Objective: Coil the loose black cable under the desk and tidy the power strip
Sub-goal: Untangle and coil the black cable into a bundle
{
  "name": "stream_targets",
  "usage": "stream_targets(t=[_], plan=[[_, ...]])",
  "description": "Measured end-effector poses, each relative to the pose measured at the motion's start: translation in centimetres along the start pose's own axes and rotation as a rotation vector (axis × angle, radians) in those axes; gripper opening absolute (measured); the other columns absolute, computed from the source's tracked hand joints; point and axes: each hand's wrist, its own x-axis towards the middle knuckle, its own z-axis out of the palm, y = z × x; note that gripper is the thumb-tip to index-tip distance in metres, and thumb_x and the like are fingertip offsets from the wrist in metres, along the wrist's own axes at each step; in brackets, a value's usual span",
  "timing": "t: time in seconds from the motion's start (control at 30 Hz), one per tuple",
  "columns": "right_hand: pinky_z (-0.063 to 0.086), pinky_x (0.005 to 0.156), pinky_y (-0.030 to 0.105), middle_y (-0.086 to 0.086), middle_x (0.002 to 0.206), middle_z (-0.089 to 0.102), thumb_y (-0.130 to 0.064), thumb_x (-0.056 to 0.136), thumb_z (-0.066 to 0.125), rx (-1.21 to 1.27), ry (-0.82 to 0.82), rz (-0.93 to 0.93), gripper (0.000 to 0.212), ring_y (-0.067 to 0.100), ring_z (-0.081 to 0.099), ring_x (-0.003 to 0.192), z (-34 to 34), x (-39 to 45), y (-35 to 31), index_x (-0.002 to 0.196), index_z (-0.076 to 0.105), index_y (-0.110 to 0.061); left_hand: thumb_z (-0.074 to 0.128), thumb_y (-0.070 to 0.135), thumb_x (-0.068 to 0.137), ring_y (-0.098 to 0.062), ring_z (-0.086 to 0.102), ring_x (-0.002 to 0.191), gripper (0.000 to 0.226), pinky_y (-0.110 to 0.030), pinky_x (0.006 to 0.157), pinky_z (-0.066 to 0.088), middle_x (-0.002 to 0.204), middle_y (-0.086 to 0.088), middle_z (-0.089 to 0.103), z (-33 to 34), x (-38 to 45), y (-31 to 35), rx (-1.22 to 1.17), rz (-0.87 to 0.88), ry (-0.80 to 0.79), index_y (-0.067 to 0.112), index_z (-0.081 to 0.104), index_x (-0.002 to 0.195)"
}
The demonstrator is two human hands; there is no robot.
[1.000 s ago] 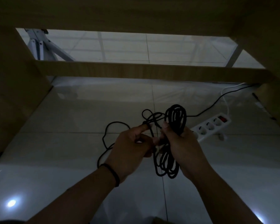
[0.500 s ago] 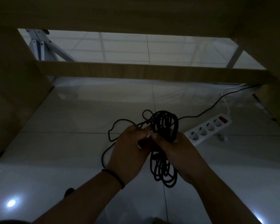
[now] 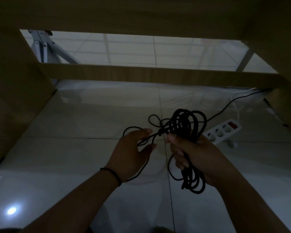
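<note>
Head: cable (image 3: 185, 125) (seemingly coiled) in right hand (image 3: 196, 157)

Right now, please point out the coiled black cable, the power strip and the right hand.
coiled black cable (image 3: 186, 122): head view, upper loops.
power strip (image 3: 225, 132): head view, white top face.
right hand (image 3: 195, 155): head view, back of hand.

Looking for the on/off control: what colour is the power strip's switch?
Red, on the white power strip; its switch shows in the head view.
</note>
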Motion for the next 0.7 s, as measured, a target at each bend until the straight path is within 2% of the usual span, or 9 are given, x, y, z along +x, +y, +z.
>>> stream_targets(t=[0.07,0.17,0.23,0.27,0.4,0.47,0.53,0.63,0.7], plan=[[0.033,0.041,0.023,-0.002,0.045,0.040,-0.025,0.088,0.054,-0.001,-0.035,0.004,0.032,0.010,0.033,0.035,0.1,-0.1,-0.1,0.075,0.058,0.003,0.066,0.017,0.084,0.004,0.057,0.080,0.016,0.006,0.075,0.035,0.095,0.010,0.065,-0.1,0.2,0.3,0.009,-0.023,0.022,0.015,0.072,0.099],[0.032,0.040,0.021,-0.003,0.043,0.041,-0.026,0.088,0.057,-0.113,0.013,0.034,0.038,0.007,0.035,0.034,-0.3,0.2,0.2,0.081,0.057,0.011,0.058,0.011,0.090,0.001,0.061,0.067,0.017,-0.006,0.072,0.046,0.077,0.003,0.069,-0.9,0.9,0.5,-0.254,-0.220,0.086,0.014,0.073,0.082],[0.033,0.040,0.016,0.000,0.047,0.046,-0.029,0.088,0.058,-0.300,0.137,0.042,0.034,0.008,0.040,0.039,-0.8,0.4,0.5,0.080,0.060,0.003,0.058,0.015,0.090,-0.010,0.064,0.070,0.016,-0.021,0.071,0.055,0.075,-0.006,0.071,-1.5,1.3,0.9,-0.452,-0.339,0.159,0.016,0.070,0.079],[0.032,0.041,0.014,0.003,0.051,0.047,-0.029,0.089,0.058,-0.406,0.208,0.030,0.030,0.010,0.042,0.043,-1.1,0.5,0.7,0.076,0.058,-0.002,0.058,0.017,0.090,-0.014,0.065,0.071,0.015,-0.022,0.068,0.056,0.075,-0.008,0.070,-1.7,1.5,1.1,-0.488,-0.367,0.187,0.017,0.070,0.081],[0.030,0.043,0.022,0.003,0.052,0.046,-0.026,0.093,0.052,-0.661,0.493,-0.003,0.029,0.014,0.042,0.044,-2.1,0.7,1.4,0.066,0.047,-0.015,0.051,0.016,0.093,-0.005,0.061,0.058,0.018,-0.015,0.055,0.053,0.069,-0.003,0.067,-2.6,1.8,1.2,-0.479,-0.370,0.231,0.018,0.067,0.084],[0.031,0.045,0.022,0.003,0.054,0.049,-0.028,0.093,0.051,-0.652,0.625,-0.046,0.026,0.017,0.046,0.047,-2.6,0.6,1.3,0.070,0.049,-0.018,0.051,0.018,0.094,-0.001,0.057,0.051,0.020,-0.016,0.051,0.050,0.069,-0.001,0.067,-3.0,1.9,1.0,-0.425,-0.387,0.228,0.019,0.066,0.082],[0.031,0.046,0.023,0.006,0.054,0.049,-0.026,0.093,0.052,-0.559,0.696,-0.103,0.028,0.018,0.044,0.047,-2.9,0.6,0.9,0.067,0.048,-0.017,0.050,0.019,0.094,-0.004,0.056,0.051,0.019,-0.021,0.052,0.049,0.069,0.000,0.066,-3.3,2.1,0.7,-0.382,-0.439,0.265,0.016,0.067,0.086],[0.031,0.045,0.022,0.008,0.054,0.047,-0.029,0.091,0.055,-0.408,0.687,-0.090,0.029,0.015,0.041,0.044,-3.0,0.5,0.4,0.073,0.053,-0.007,0.047,0.016,0.096,-0.014,0.054,0.058,0.019,-0.027,0.059,0.049,0.072,-0.004,0.062,-3.5,2.7,-0.1,-0.460,-0.586,0.387,0.008,0.062,0.101],[0.032,0.047,0.023,0.004,0.051,0.044,-0.031,0.089,0.058,-0.292,0.621,-0.043,0.030,0.013,0.039,0.042,-2.9,0.4,0.1,0.069,0.051,-0.010,0.045,0.013,0.096,-0.014,0.053,0.062,0.021,-0.025,0.058,0.048,0.076,-0.005,0.057,-3.6,3.0,-0.6,-0.559,-0.683,0.431,0.005,0.056,0.113]])
